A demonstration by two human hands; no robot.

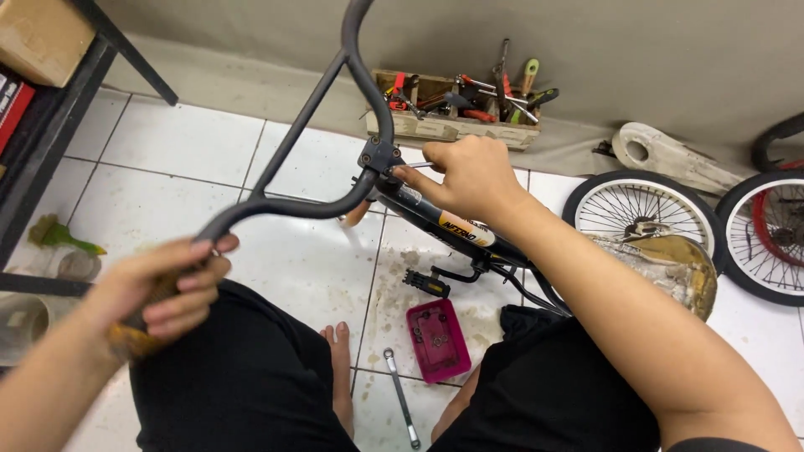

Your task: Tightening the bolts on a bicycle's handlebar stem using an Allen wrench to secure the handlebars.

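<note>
Gripping the near end of a dark bicycle handlebar point(285, 205), the left hand point(163, 289) was closed around it. The right hand point(469, 176) pinched a thin metal tool point(416, 166) at the stem clamp point(378, 156), above the tiled floor point(184, 159).

Against the wall I see an open wooden tool box point(452, 125) bristling with red-handled pliers and screwdrivers. Down on the stained white floor tiles point(176, 176) lies a shallow pink plastic tray point(438, 339) holding small parts, and just beside it a long steel spanner point(401, 398). Off to my right lean two spoked wheels point(641, 219) (one overlapping the other), with a white chain guard point(666, 159) behind them. A green-handled brush point(60, 236) lies near the black shelf frame point(50, 134).
</note>
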